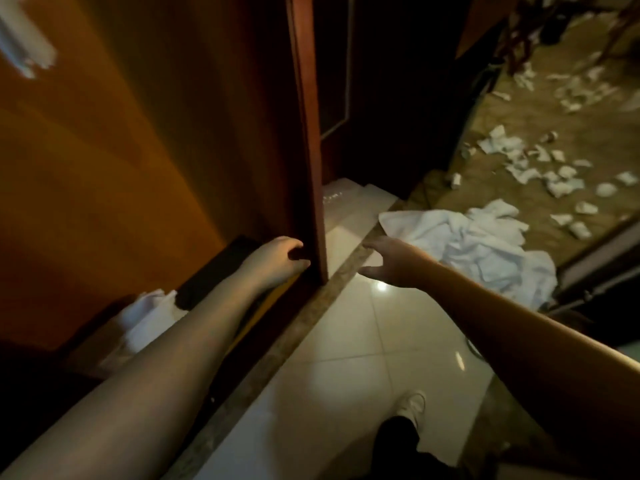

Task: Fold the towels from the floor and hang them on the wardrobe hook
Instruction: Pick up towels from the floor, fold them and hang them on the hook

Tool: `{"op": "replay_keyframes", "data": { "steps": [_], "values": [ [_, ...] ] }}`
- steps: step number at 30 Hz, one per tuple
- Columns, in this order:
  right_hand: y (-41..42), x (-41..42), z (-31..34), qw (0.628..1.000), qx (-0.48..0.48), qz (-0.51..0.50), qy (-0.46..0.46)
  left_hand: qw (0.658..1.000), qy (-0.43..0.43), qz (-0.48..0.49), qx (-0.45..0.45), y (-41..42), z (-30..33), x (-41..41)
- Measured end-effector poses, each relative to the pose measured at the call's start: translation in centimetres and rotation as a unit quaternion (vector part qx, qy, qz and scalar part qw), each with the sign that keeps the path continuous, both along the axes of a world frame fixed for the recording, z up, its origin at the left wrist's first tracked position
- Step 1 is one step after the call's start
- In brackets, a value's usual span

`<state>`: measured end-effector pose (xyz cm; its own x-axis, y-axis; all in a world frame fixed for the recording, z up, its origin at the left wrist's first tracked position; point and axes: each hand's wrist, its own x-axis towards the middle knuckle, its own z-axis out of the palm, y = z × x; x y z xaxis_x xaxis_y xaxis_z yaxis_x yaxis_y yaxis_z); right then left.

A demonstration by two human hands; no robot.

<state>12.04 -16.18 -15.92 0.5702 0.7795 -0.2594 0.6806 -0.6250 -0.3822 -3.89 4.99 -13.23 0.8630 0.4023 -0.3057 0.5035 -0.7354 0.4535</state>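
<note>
Left hand (281, 257): stretched low toward the bottom of the wardrobe door (306, 133); the fingers are curled round the door's edge, so the edge looks gripped. The fingertips are lost in shadow behind the edge.
Right hand (391, 261): held out over the floor with the fingers spread and relaxed, nothing grasped. It's seen just beside the near corner of the towel pile, and whether it's touching can't be told.
Towels (481, 251): a crumpled white heap dumped on the floor to the right, lying across the spot where the pale tiles meet the brownish flooring. Still unfolded, pretty messy.
Wardrobe: a reddish-brown panel fills the left side, its door edge running down the middle. A blurry white thing is seen at the top left; what it is can't be made out.
Inside bottom of wardrobe: a dark flat object (214, 271) and something white (145, 317) beside it are partly hidden by the left forearm.
Floor (363, 358): glossy pale tiles with a speckled stone strip (311, 306) laid along the wardrobe base.
Litter: loads of small white scraps (540, 168) are scattered over the brownish floor further back.
Foot: a white shoe (412, 407) under a dark trouser leg is seen at the bottom.
</note>
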Motion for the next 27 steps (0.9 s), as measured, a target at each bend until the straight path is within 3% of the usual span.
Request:
{"op": "replay_keyframes", "data": {
  "steps": [14, 27],
  "values": [
    [-20.6, 19.4, -10.5, 0.978, -0.104, -0.144, 0.106, 0.989, 0.102, -0.098, -0.037, -14.9, -9.0, 26.5],
    [-28.5, 34.4, -17.6, 0.926, -0.145, -0.289, 0.194, 0.966, 0.198, -0.148, -0.074, -19.5, -17.7, 46.2]
  ]
}}
